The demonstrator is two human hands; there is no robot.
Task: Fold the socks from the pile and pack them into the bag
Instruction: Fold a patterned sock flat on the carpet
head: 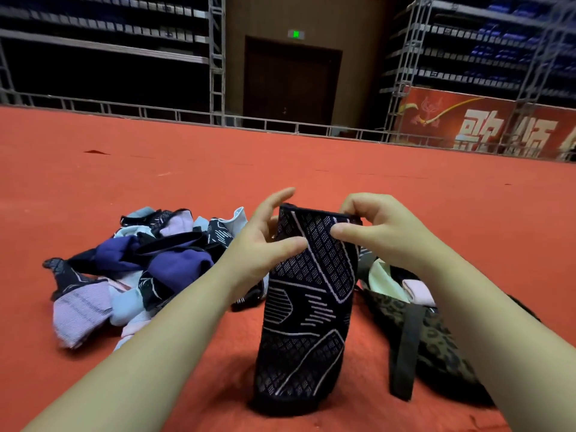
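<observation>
A dark navy sock with a pale lilac line pattern point(307, 307) hangs upright in front of me, its lower end touching the red carpet. My left hand point(265, 244) pinches its upper left part with thumb in front and fingers behind. My right hand point(374, 226) pinches the top right edge of the cuff. The pile of socks point(134, 269), purple, lilac, light blue and patterned dark ones, lies on the carpet to the left. A leopard-print bag point(436, 344) with a dark strap lies to the right, with pale folded socks showing in its opening.
The red carpet point(280, 163) stretches far ahead. Metal truss railing point(187, 115) and dark tiered seating stand at the back, with a dark door in the middle and a red banner point(486, 123) at the right.
</observation>
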